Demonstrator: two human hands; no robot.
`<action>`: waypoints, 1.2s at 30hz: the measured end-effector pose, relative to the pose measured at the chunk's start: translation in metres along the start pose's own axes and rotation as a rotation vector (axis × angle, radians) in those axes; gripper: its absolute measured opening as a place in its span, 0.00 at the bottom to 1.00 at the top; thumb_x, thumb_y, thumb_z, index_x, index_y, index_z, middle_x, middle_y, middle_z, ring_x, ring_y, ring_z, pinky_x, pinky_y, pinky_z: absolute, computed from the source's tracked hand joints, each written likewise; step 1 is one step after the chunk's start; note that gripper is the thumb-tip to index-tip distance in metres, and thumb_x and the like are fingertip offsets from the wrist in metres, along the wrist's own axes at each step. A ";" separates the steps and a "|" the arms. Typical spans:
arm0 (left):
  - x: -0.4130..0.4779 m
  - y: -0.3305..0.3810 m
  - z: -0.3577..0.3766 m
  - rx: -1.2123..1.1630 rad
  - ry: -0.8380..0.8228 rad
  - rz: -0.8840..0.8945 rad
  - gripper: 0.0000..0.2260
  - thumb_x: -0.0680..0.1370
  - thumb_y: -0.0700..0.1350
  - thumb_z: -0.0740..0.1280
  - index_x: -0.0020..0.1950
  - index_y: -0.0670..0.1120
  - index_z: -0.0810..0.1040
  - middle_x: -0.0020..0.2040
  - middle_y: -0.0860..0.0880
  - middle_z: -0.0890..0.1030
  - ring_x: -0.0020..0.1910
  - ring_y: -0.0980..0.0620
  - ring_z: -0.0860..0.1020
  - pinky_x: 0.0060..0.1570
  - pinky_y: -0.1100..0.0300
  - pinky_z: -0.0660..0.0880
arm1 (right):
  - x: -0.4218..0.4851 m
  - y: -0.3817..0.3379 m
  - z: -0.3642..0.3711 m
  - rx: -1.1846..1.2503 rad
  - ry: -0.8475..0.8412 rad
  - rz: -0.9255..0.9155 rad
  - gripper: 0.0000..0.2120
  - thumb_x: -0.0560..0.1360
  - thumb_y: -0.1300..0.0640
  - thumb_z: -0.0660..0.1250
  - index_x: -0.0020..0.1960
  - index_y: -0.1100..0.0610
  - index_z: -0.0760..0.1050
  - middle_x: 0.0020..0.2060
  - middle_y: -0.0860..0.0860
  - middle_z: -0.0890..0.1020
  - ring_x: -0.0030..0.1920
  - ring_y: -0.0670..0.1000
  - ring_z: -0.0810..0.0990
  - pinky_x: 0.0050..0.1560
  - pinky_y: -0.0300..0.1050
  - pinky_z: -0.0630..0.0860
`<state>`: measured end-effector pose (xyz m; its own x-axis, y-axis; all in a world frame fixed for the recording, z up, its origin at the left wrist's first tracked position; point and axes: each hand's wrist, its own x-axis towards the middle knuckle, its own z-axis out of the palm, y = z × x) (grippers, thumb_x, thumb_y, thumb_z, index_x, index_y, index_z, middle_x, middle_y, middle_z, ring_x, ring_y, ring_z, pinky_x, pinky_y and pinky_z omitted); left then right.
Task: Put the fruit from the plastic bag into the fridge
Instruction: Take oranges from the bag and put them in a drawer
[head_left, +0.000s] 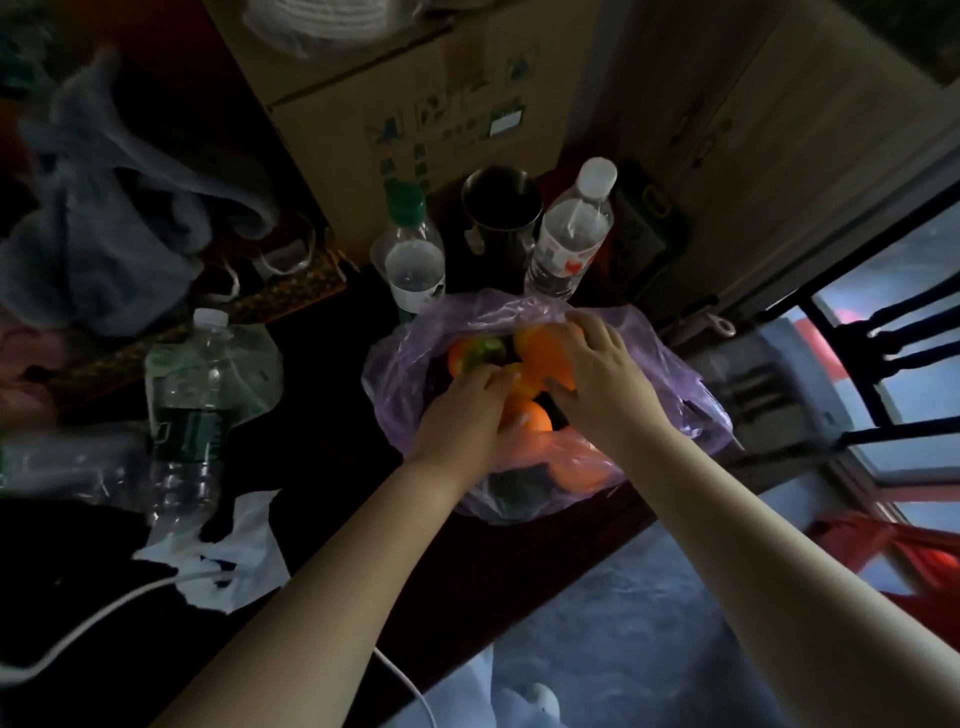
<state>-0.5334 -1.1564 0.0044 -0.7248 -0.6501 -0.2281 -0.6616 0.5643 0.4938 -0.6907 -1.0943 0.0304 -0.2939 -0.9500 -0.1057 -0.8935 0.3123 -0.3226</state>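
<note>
Left hand (462, 415) fingers curl on small orange (535, 419), right hand (602, 379) fingers spread round big orange (545, 356), inside bag (670, 364) near bench (332, 415) edge, bottles (569, 234) just behind.

Room looking pretty dim, daylight coming through barred window (906, 400), cardboard box (415, 98) sitting beside wooden cabinet (753, 130), grey floor (623, 623) below.

The plastic bag (670, 364) sits mid-frame on the table (332, 415), with the fruit (545, 358) inside it and the left hand (462, 410) and right hand (602, 374) side by side on the fruit. Just behind the bag, left to right, stand a small bottle (413, 254), a cup (501, 208) and a tall bottle (571, 228), with a cardboard box (415, 93) behind them at the top. A large bottle (187, 405) stands well left of the bag
</note>
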 end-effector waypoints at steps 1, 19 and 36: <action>0.002 -0.001 0.003 0.000 -0.013 -0.002 0.21 0.77 0.53 0.64 0.69 0.50 0.68 0.66 0.49 0.69 0.64 0.47 0.69 0.55 0.49 0.74 | 0.002 0.001 0.004 0.003 -0.009 0.011 0.31 0.70 0.56 0.71 0.70 0.54 0.64 0.71 0.56 0.64 0.70 0.59 0.63 0.60 0.55 0.71; 0.002 -0.007 0.039 0.115 -0.087 0.047 0.28 0.71 0.58 0.67 0.68 0.50 0.65 0.62 0.49 0.71 0.60 0.46 0.71 0.54 0.52 0.69 | -0.004 0.013 0.013 0.028 -0.009 0.086 0.38 0.69 0.55 0.72 0.73 0.49 0.58 0.72 0.53 0.61 0.70 0.58 0.61 0.55 0.55 0.72; -0.094 0.080 -0.041 -0.053 0.409 0.316 0.33 0.65 0.50 0.77 0.66 0.43 0.70 0.62 0.44 0.72 0.62 0.44 0.71 0.60 0.52 0.69 | -0.167 -0.026 -0.084 0.117 0.396 0.110 0.38 0.68 0.54 0.74 0.73 0.49 0.59 0.72 0.52 0.62 0.71 0.56 0.60 0.63 0.53 0.67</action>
<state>-0.5097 -1.0709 0.0997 -0.7460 -0.6039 0.2807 -0.4040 0.7455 0.5301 -0.6465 -0.9439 0.1356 -0.5135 -0.8303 0.2167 -0.8118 0.3882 -0.4361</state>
